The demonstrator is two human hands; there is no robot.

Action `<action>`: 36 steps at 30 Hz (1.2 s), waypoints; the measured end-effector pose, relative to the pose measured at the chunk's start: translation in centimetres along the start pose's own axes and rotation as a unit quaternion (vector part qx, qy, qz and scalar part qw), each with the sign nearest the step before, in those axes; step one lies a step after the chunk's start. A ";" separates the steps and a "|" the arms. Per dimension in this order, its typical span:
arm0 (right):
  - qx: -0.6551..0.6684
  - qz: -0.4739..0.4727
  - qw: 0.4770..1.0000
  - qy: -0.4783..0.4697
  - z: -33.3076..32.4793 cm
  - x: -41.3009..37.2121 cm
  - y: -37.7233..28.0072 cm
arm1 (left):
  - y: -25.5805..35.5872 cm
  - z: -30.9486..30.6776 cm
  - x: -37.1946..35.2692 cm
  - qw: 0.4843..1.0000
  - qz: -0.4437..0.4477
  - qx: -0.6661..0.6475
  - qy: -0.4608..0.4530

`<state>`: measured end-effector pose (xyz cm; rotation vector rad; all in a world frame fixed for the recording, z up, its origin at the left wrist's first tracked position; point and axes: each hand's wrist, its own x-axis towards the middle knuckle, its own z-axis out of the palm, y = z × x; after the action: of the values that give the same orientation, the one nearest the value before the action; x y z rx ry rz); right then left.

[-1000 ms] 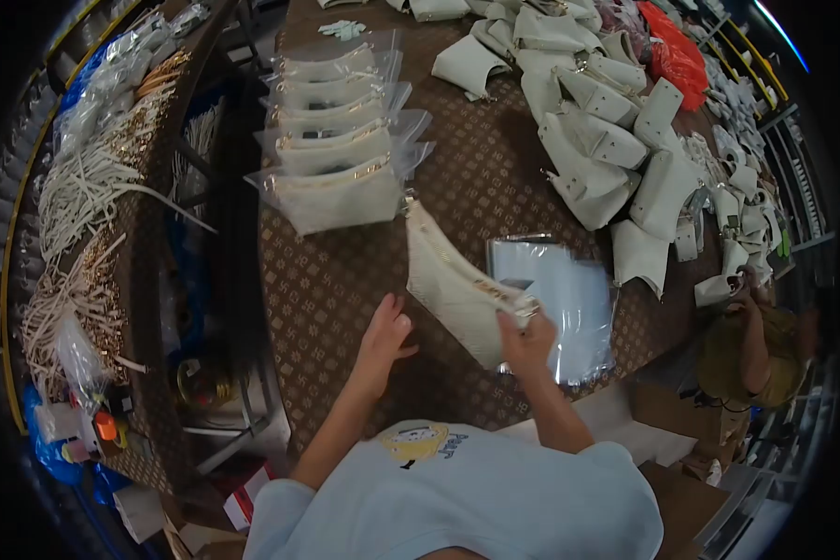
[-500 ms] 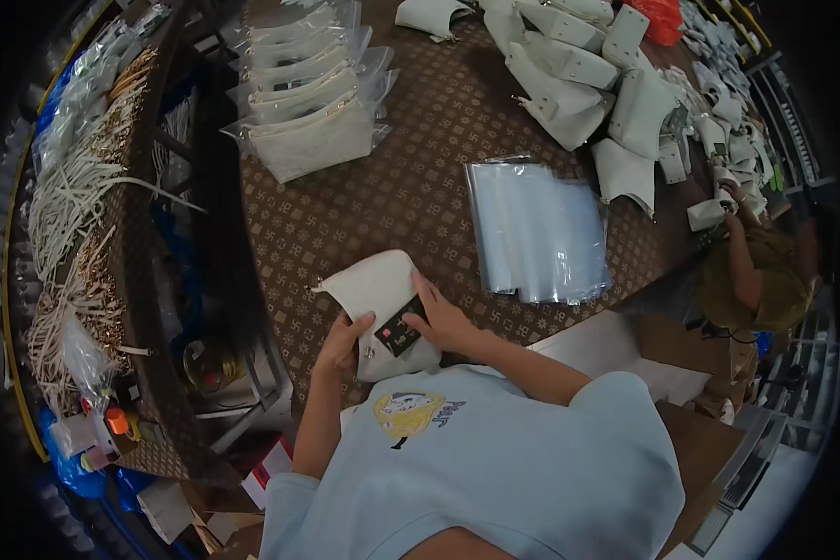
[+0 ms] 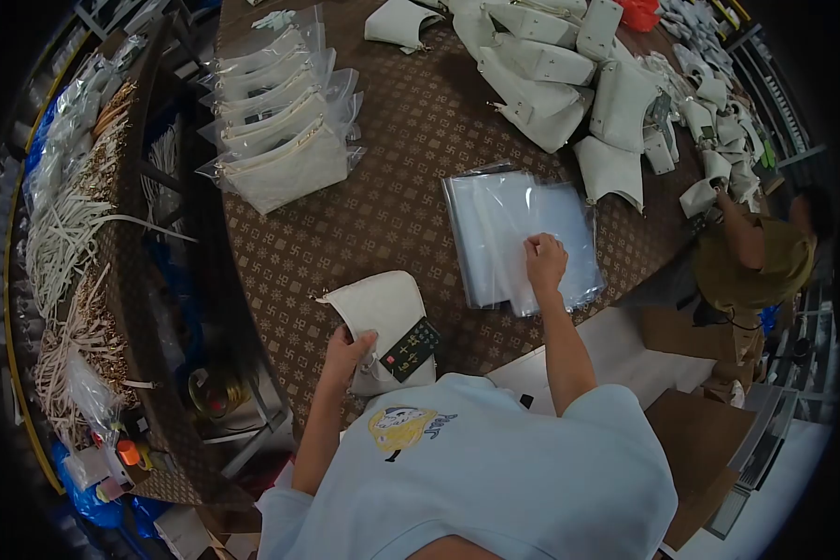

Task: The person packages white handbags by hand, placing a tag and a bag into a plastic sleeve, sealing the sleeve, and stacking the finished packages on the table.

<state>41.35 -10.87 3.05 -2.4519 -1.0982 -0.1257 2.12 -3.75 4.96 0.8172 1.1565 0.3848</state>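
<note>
My left hand (image 3: 348, 355) grips the lower left side of a cream-white handbag (image 3: 381, 303), thumb on top, at the near edge of the table. A black tag (image 3: 411, 350) with gold lettering and a small red mark lies on the bag's front. To the right, my right hand (image 3: 546, 261) is over a stack of clear plastic bags (image 3: 481, 219). Its fingers are curled and pinched together on the top plastic bag, which sits askew on the pile.
A row of white handbags in clear plastic (image 3: 285, 177) overlaps at the back left. Unwrapped white handbags (image 3: 616, 103) heap at the back right. Straps with gold-coloured hardware (image 3: 70, 233) hang along the left rack. A co-worker (image 3: 756, 252) handles a bag at the far right.
My right hand has left the handbag and moved right to the plastic bags. The tag now shows uncovered on the handbag, which my left hand still holds. The view has shifted slightly.
</note>
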 end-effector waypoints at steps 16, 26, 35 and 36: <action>0.367 -0.320 0.855 -0.177 -7.8 -4.1 -18.6 | 9.0 3.7 -4.0 0.896 0.136 -0.396 -0.151; 0.566 0.097 0.681 -0.453 -5.0 0.1 -16.5 | 9.8 2.1 -4.5 0.923 0.220 -0.314 -0.045; 0.392 -0.183 0.900 0.053 -7.5 5.5 -20.8 | 7.1 -1.9 -2.9 0.930 0.171 -0.323 0.041; 0.408 -0.186 0.894 -0.003 -8.7 4.1 -20.5 | 7.0 -1.6 -2.5 0.890 0.192 -0.401 0.099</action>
<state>30.03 0.14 19.29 -1.4865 -1.2757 0.1955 0.67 -0.16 11.49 0.2606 0.8853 1.2071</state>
